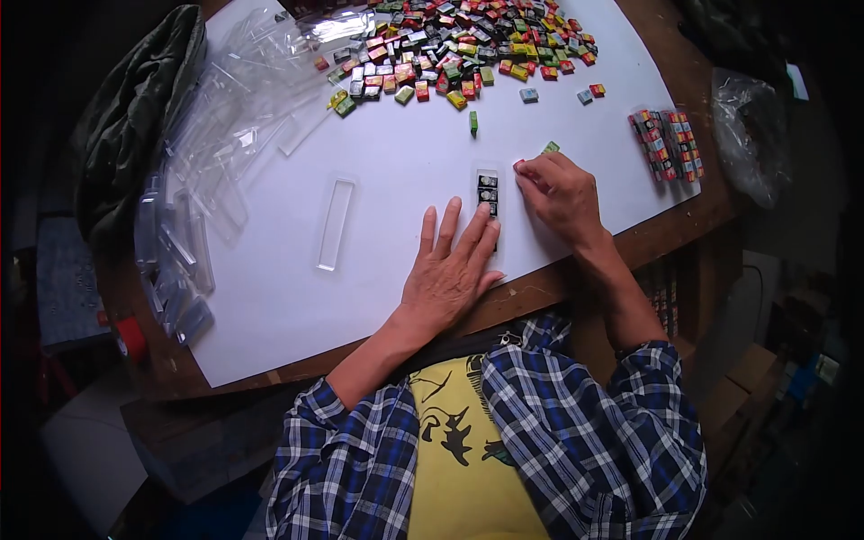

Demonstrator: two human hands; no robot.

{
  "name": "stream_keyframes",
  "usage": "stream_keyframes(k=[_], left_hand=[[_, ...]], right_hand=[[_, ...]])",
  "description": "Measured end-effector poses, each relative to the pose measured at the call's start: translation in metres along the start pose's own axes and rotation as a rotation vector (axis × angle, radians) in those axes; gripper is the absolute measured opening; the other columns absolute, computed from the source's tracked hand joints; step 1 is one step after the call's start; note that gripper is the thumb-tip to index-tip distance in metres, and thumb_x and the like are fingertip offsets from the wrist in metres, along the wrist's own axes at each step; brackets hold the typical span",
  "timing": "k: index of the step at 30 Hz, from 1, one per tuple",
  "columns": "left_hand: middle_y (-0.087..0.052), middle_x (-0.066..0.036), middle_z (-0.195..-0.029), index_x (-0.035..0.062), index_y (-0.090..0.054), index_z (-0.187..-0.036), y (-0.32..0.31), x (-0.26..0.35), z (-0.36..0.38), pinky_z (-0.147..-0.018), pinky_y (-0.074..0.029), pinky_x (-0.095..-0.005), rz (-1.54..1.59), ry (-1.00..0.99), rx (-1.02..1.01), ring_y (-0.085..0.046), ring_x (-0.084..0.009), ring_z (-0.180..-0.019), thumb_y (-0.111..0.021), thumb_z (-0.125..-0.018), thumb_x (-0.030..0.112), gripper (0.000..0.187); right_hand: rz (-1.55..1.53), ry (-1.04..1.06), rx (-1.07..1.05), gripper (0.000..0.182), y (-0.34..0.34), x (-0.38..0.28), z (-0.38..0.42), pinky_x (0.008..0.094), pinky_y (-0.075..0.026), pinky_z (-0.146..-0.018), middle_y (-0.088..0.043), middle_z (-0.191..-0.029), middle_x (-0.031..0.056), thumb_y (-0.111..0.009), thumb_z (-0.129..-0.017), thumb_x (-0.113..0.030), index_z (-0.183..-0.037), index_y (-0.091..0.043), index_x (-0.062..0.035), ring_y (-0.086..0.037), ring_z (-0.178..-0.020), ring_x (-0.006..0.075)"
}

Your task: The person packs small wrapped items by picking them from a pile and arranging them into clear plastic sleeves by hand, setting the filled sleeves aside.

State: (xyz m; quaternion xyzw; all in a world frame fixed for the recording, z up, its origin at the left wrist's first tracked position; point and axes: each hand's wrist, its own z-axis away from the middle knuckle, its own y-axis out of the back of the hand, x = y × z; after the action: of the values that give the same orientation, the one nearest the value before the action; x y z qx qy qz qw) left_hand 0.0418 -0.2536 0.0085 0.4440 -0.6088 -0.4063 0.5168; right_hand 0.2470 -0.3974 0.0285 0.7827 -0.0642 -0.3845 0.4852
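Observation:
My left hand [450, 270] lies flat on the white sheet [270, 297], fingers spread, with its fingertips on the near end of a narrow clear tray [487, 191] that holds a few small dark pieces. My right hand [560, 191] rests curled just right of that tray, fingertips close to a small green block [551, 147]; whether it pinches anything I cannot tell. An empty clear tray [336, 223] lies to the left of my left hand.
A large heap of small coloured blocks [468, 49] covers the far side of the sheet. Two filled trays [667, 144] lie at the right edge. Stacked clear trays [193, 207] and a dark green cloth [135, 117] lie at left.

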Motion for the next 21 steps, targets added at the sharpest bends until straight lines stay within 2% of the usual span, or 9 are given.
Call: stream_keyframes(k=[4, 7, 11, 21], left_hand=[[-0.035, -0.015, -0.173, 0.0075, -0.052, -0.156, 0.002, 0.0, 0.0, -0.131, -0.016, -0.0657, 0.032, 0.003, 0.038, -0.023, -0.0466, -0.161, -0.061, -0.103, 0.054, 0.071], [-0.036, -0.015, -0.172, 0.0078, -0.053, -0.154, 0.001, 0.0, -0.004, -0.131, -0.017, -0.0657, 0.056, 0.022, 0.039, -0.024, -0.0467, -0.161, -0.061, -0.103, 0.053, 0.069], [-0.04, -0.016, -0.17, 0.0076, -0.057, -0.15, -0.001, 0.002, -0.01, -0.13, -0.019, -0.0656, 0.062, 0.027, 0.038, -0.027, -0.0463, -0.159, -0.062, -0.104, 0.051, 0.064], [-0.052, -0.018, -0.16, 0.0056, -0.063, -0.142, -0.004, 0.003, -0.002, -0.128, -0.026, -0.0641, 0.073, -0.017, 0.118, -0.042, -0.0429, -0.152, -0.064, -0.104, 0.044, 0.054]], right_hand=[[-0.109, 0.052, 0.035, 0.014, -0.006, -0.005, -0.002, 0.035, -0.062, -0.067, -0.076, -0.097, 0.0081, -0.082, -0.09, -0.007, -0.103, -0.078, -0.0073, -0.076, -0.075, 0.0246], [-0.128, 0.214, 0.037, 0.018, -0.01, -0.008, 0.001, 0.0305, -0.062, -0.068, -0.077, -0.101, 0.009, -0.084, -0.087, 0.0, -0.105, -0.079, -0.0033, -0.077, -0.077, 0.0208], [-0.152, 0.216, 0.022, 0.014, -0.012, -0.011, 0.008, 0.0345, -0.063, -0.069, -0.078, -0.103, 0.0093, -0.083, -0.088, -0.005, -0.102, -0.079, -0.006, -0.078, -0.083, 0.0258], [-0.2, 0.242, -0.065, 0.015, -0.008, -0.014, 0.007, 0.0336, -0.064, -0.072, -0.079, -0.105, 0.0095, -0.083, -0.088, -0.004, -0.102, -0.08, -0.0062, -0.079, -0.086, 0.0255]])
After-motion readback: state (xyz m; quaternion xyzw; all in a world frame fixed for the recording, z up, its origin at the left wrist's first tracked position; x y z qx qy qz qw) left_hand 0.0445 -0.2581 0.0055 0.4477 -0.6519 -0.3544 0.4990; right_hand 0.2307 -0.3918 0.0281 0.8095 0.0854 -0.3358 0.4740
